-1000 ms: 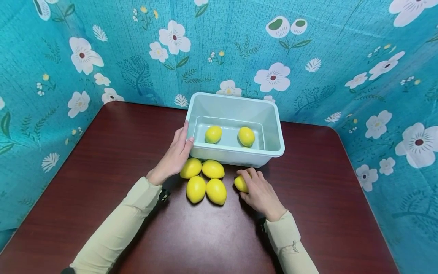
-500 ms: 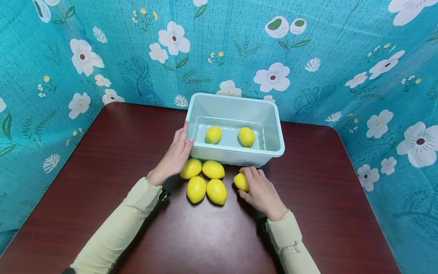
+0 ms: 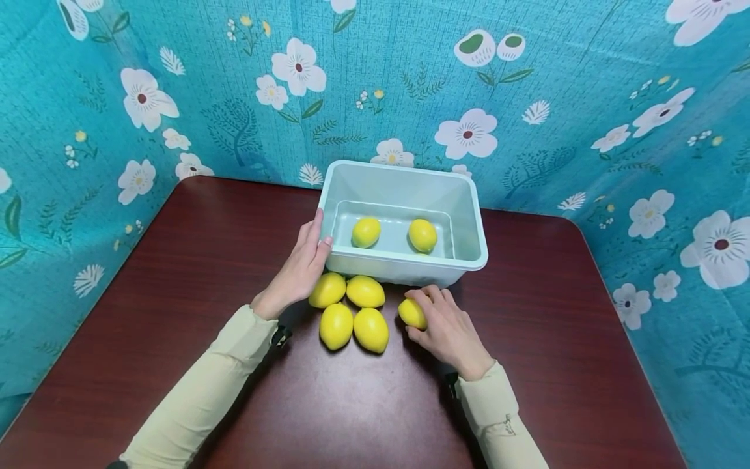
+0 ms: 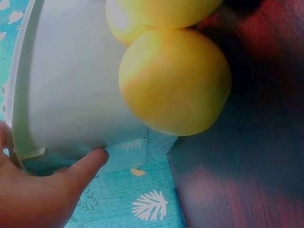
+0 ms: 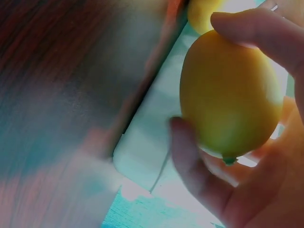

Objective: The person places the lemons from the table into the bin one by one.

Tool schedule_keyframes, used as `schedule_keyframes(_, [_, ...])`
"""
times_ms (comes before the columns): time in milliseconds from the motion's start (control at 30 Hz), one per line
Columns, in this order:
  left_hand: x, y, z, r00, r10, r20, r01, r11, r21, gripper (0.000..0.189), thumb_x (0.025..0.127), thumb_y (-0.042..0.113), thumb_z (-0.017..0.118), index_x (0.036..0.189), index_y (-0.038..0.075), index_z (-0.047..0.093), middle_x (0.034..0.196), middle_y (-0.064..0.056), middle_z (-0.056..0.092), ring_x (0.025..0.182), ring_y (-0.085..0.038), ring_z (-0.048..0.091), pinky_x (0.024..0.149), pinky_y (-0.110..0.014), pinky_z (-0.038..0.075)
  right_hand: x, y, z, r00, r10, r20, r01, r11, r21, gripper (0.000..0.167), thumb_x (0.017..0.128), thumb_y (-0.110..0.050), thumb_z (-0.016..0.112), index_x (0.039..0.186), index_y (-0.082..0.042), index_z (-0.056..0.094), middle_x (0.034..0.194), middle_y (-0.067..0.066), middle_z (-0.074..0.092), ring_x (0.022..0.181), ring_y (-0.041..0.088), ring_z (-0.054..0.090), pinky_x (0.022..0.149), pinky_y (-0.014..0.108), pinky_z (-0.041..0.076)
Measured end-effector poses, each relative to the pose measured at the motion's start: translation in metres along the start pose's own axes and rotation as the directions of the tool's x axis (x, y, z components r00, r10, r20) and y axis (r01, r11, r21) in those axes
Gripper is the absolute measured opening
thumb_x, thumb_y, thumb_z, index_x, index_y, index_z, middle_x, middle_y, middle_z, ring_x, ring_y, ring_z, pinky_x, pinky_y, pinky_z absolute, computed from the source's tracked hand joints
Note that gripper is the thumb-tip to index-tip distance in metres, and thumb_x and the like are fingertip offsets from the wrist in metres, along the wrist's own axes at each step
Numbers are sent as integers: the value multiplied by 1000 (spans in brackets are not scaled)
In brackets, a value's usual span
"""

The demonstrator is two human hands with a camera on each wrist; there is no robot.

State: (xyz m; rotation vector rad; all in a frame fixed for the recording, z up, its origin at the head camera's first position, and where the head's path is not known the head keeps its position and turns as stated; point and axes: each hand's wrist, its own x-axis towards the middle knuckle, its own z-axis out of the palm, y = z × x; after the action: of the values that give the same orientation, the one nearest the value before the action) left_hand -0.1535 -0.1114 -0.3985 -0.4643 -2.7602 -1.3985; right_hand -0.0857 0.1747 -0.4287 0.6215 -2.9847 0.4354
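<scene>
My right hand holds a yellow lemon at the table, in front of the box. In the right wrist view, thumb and fingers curl round this lemon, its green stem end showing. My left hand rests against the left side of the pale blue-green box, its fingers straight along the wall and rim. The left wrist view shows the thumb lying along the box's outside. Several lemons lie grouped between the hands, close to the box's front wall.
Inside the box sit two lemons, one on the left and one on the right; a yellow sliver shows behind the front rim. A dark red-brown table carries everything. Behind it hangs a teal floral cloth.
My right fingers have shifted slightly on the lemon, which has moved a little to the left. The left hand, the box and the other lemons stay where they were.
</scene>
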Motion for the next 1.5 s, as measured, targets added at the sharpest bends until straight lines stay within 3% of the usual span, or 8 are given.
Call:
schedule_keyframes(700, [-1, -1, 1, 1000, 0, -5, 0, 1000, 6, 62, 106, 34, 27, 156, 11, -2, 157, -15, 15, 139, -29, 29, 115, -49, 25, -2, -7, -13, 999, -16, -38, 16, 1000, 10, 54, 79, -29, 76, 128, -20, 58, 118, 1, 56, 100, 22, 48, 64, 34, 48])
schedule_keyframes(1500, [-1, -1, 0, 1000, -1, -6, 1, 1000, -1, 62, 106, 33, 28, 156, 11, -2, 158, -14, 14, 140, -27, 27, 116, -48, 24, -3, -11, -27, 985, -46, -169, 53, 998, 35, 52, 78, -41, 72, 125, -20, 60, 111, -2, 57, 93, 17, 50, 59, 31, 46])
